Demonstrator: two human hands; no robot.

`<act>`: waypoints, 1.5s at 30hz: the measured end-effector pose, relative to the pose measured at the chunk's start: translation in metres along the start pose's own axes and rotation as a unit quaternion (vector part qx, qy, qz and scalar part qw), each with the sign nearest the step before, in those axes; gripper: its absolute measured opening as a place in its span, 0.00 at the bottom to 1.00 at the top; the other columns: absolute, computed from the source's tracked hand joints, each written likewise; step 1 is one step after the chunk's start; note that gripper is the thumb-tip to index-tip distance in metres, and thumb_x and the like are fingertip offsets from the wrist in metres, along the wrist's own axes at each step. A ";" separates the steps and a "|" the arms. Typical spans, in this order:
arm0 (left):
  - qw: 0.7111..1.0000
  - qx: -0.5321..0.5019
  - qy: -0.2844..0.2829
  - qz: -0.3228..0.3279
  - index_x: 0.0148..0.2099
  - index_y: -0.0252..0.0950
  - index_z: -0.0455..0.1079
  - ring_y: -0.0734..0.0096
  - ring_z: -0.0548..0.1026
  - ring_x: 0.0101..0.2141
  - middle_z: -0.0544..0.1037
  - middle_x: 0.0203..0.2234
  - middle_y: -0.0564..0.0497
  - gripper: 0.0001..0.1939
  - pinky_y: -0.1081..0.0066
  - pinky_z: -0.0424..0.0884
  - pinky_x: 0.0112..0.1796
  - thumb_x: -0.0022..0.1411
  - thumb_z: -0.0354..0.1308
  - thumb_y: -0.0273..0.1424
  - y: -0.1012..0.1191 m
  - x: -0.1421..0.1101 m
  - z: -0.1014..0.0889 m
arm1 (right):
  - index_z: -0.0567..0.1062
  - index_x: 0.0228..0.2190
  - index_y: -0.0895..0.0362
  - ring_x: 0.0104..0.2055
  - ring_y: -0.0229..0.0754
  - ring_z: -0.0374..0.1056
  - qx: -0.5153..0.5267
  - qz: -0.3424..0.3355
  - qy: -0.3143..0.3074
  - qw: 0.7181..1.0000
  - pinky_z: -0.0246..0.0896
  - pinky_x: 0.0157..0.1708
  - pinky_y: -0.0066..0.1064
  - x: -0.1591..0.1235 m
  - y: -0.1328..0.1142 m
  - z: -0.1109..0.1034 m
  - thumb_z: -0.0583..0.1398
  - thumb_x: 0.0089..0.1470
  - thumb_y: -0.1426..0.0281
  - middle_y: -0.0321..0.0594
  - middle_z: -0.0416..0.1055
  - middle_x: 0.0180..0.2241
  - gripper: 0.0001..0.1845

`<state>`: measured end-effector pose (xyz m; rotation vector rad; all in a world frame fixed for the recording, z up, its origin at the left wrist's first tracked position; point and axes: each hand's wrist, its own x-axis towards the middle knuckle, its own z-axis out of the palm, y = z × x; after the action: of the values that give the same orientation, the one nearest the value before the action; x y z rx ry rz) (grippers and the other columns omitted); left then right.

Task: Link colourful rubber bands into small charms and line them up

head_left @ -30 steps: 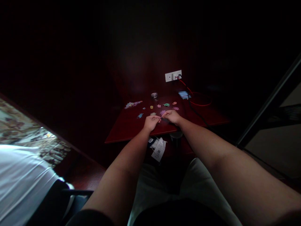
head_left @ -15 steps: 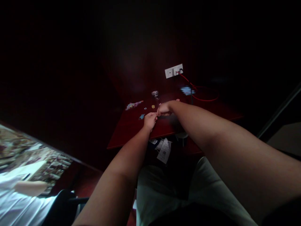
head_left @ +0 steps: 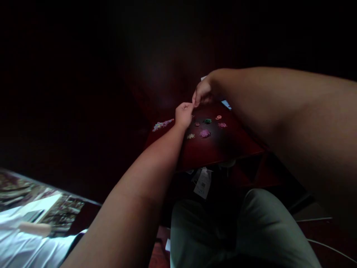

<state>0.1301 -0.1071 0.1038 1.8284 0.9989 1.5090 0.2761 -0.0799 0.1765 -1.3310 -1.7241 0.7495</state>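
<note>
My left hand (head_left: pixel 184 115) is raised over the far part of the dark red table (head_left: pixel 200 152), its thumb and fingers pinched. My right hand (head_left: pixel 203 93) meets it fingertip to fingertip, also closed in a pinch. Whatever sits between the fingertips is too small to make out. Below and to the right lie little piles of what look like small elastic bands: a purple pile (head_left: pixel 205 133), a green pile (head_left: pixel 207 121), a pink pile (head_left: pixel 222 125), a cream pile (head_left: pixel 190 136) and some orange rings (head_left: pixel 218 117). A mixed-colour heap (head_left: pixel 162 125) lies left of my left hand.
A flat light-blue object (head_left: pixel 226 105) lies partly behind my right forearm. Paper tags (head_left: pixel 203 184) hang below the table's front edge, above my knees. At the far left another person's arm (head_left: pixel 36 229) and white clothing show. A white cable (head_left: pixel 331 246) runs at lower right.
Both hands have moved up and away from me, still together at the fingertips. Band piles that my right hand and forearm covered now show. The jar and most of the wall socket are now out of sight.
</note>
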 end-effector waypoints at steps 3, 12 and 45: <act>0.999 0.038 -0.012 0.028 0.27 0.33 0.66 0.77 0.66 0.26 0.70 0.22 0.55 0.07 0.76 0.62 0.32 0.57 0.56 0.29 0.014 0.010 0.008 | 0.66 0.20 0.82 0.17 0.13 0.47 0.034 0.109 -0.126 0.985 0.28 0.19 0.25 0.003 -0.014 -0.019 0.55 0.54 0.75 0.27 0.64 0.23 0.19; 0.999 -0.031 0.011 0.037 0.30 0.33 0.66 0.77 0.67 0.28 0.70 0.24 0.54 0.06 0.77 0.62 0.32 0.58 0.55 0.29 0.009 -0.016 -0.004 | 0.71 0.20 0.69 0.13 0.17 0.55 0.137 -0.108 -0.095 0.980 0.35 0.15 0.15 -0.062 0.000 0.001 0.67 0.40 0.79 0.27 0.68 0.16 0.08; 0.987 0.086 -0.135 0.034 0.33 0.37 0.65 0.78 0.57 0.17 0.57 0.14 0.60 0.08 0.76 0.53 0.22 0.60 0.53 0.37 -0.071 -0.050 -0.011 | 0.66 0.28 0.56 0.20 0.31 0.48 0.157 -0.132 0.001 0.979 0.43 0.21 0.26 -0.084 0.117 0.076 0.57 0.55 0.65 0.28 0.52 0.18 0.08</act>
<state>0.1016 -0.1084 0.0209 2.1398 0.9655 1.2001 0.2760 -0.1281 0.0211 -0.8711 -1.6574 0.8236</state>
